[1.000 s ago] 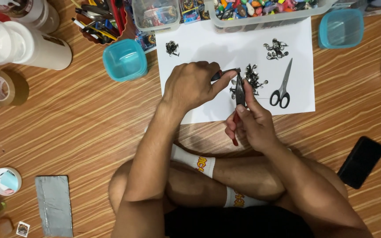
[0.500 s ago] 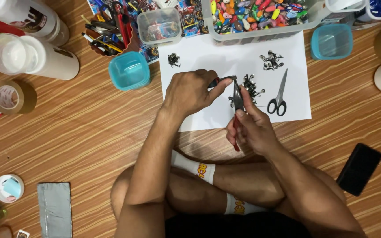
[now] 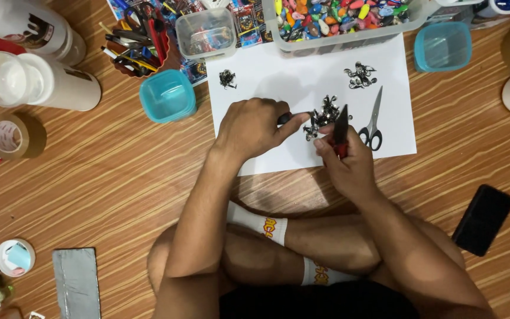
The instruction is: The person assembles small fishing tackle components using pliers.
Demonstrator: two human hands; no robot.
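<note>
Left hand: my left hand (image 3: 254, 127) is curled closed, thumb and forefinger pinched on a small dark piece (image 3: 284, 118) whose tip just shows past the fingers; I cannot tell what that piece is.
Right hand: my right hand (image 3: 349, 165) is closed around the red handle of a black-bladed cutter (image 3: 340, 127), the blade pointing up and away from me.
Shavings: the heap of black and silvery shavings (image 3: 323, 113) lies on the white sheet of paper (image 3: 290, 74) between my two hands, just beyond my left fingertips and just left of the blade tip.
Paper: it lies flat on the striped wooden floor (image 3: 119, 177), its near edge partly under my hands.
Other heaps: a small dark clump (image 3: 227, 78) sits near the paper's far left corner, and another pile of shavings (image 3: 360, 75) lies toward its far right side.
Scissors: grey metal scissors with black loops (image 3: 373, 118) lie closed on the paper just right of my right hand, near the right edge.
Tubs: an empty turquoise plastic tub (image 3: 167, 94) stands on the floor just off the paper's left edge; a second turquoise tub (image 3: 442, 46) stands past the far right corner.
Far edge: a clear box of coloured bits (image 3: 343, 18) overlaps the paper's far edge.
Phone: a black phone (image 3: 483, 218) lies on the floor to my right, well apart from the paper.
Legs: my crossed legs in white socks (image 3: 264, 224) are below my hands.
</note>
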